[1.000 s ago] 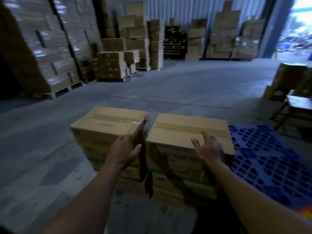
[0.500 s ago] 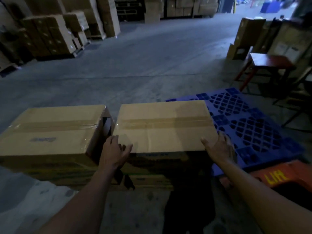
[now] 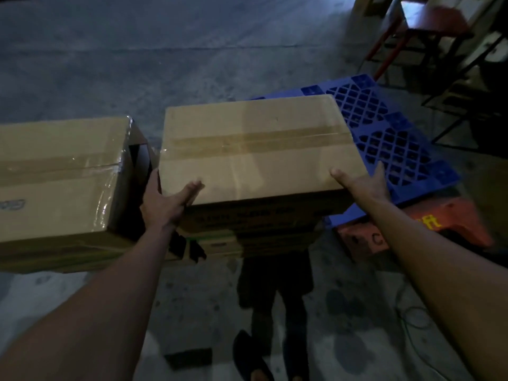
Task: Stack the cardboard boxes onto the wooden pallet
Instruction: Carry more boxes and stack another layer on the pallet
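Both hands are spread against the near corners of the cardboard box [image 3: 253, 149]: the left hand [image 3: 165, 204] straddles the left corner, the right hand [image 3: 362, 185] has its thumb on top. The box stands just beside a second box [image 3: 55, 174], with the blue pallet [image 3: 398, 138] just behind it

A dim, grey concrete floor [image 3: 137, 64], mottled and stained, fills most of the frame. At the upper right stands a red-topped wooden stool [image 3: 434, 20] beside dark metal framing [image 3: 467, 86]. A thin cable [image 3: 412, 320] trails across the lower right.
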### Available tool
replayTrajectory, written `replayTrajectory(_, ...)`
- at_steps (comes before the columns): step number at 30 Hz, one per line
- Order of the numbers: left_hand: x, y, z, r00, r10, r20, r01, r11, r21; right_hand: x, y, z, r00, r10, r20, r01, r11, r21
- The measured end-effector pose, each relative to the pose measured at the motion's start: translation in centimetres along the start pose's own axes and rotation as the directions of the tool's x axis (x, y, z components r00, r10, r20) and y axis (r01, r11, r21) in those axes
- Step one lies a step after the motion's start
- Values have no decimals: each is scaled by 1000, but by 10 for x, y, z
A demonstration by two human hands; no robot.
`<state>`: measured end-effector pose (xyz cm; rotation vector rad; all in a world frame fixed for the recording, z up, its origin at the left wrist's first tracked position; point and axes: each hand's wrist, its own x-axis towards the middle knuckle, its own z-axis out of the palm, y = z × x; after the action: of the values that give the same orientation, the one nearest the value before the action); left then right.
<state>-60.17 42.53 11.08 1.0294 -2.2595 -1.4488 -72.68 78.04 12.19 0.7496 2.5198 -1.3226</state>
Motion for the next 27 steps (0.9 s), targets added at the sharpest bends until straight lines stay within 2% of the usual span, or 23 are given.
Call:
replayTrajectory(4,3,-3,-2,999,-5,41,7,998,-60,8,0,-4,997,-13,75,14,1000,-5)
replayTrajectory(8,-5,-7,-1,994,-91,58,97,990,-106,2,13,-7,985,-69,155,53,993,107)
replayTrajectory(13,-10,-11,-7,973,-195,126,210,969,-127,-3,33,-11,968,-222,120,193,957,215)
replayTrajectory(17,-16,-16,-11,970,-166,178,192,972,-137,5,44,-17,947,-289,138,248,934,256)
replayTrajectory(22,-63,13,-12,981,-130,142,156,969,-190,19,44,-34,924,-307,228,244,932,267)
replayTrajectory(27,-111,24,-17,991,-130,-5,126,967,-223,18,29,-59,872,-383,306,288,905,314)
